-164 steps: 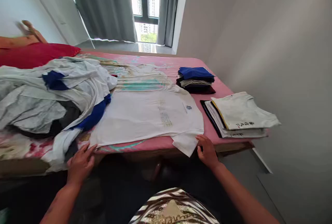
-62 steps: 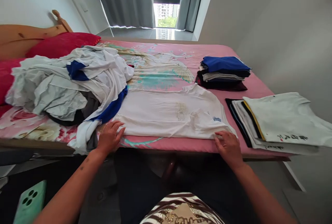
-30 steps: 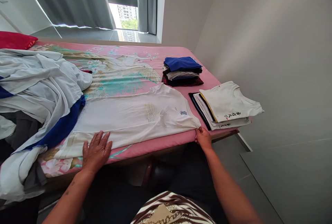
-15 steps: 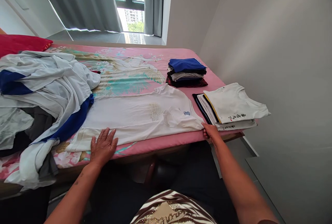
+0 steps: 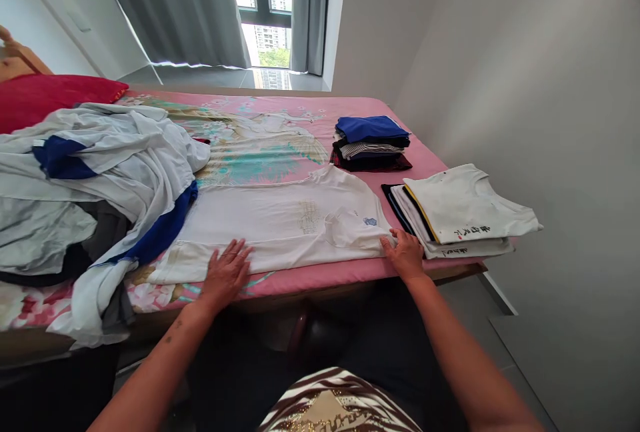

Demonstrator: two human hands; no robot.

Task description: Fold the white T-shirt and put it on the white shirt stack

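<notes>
A white T-shirt (image 5: 270, 209) lies along the near side of the bed, its near side folded over lengthwise, with a small blue print near the collar end. My left hand (image 5: 229, 272) rests flat on the hem end of the shirt, fingers stretched out. At the collar end, my right hand (image 5: 404, 252) lies on the shirt's near corner with its fingers extended and apart. Just right of that hand is a stack of folded shirts (image 5: 455, 209), topped by a white one with dark lettering.
Heaped loose clothes (image 5: 135, 159), mostly white, cover the bed's left side beside a red pillow (image 5: 65, 95). Farther back stands a folded pile with blue cloth (image 5: 371, 128) on top. A wall (image 5: 540, 99) borders the right; the bed's near edge (image 5: 320, 289) runs before me.
My right hand has let go of the shirt's corner and now lies open on it. My left hand stays flat on the shirt. The view has shifted slightly left.
</notes>
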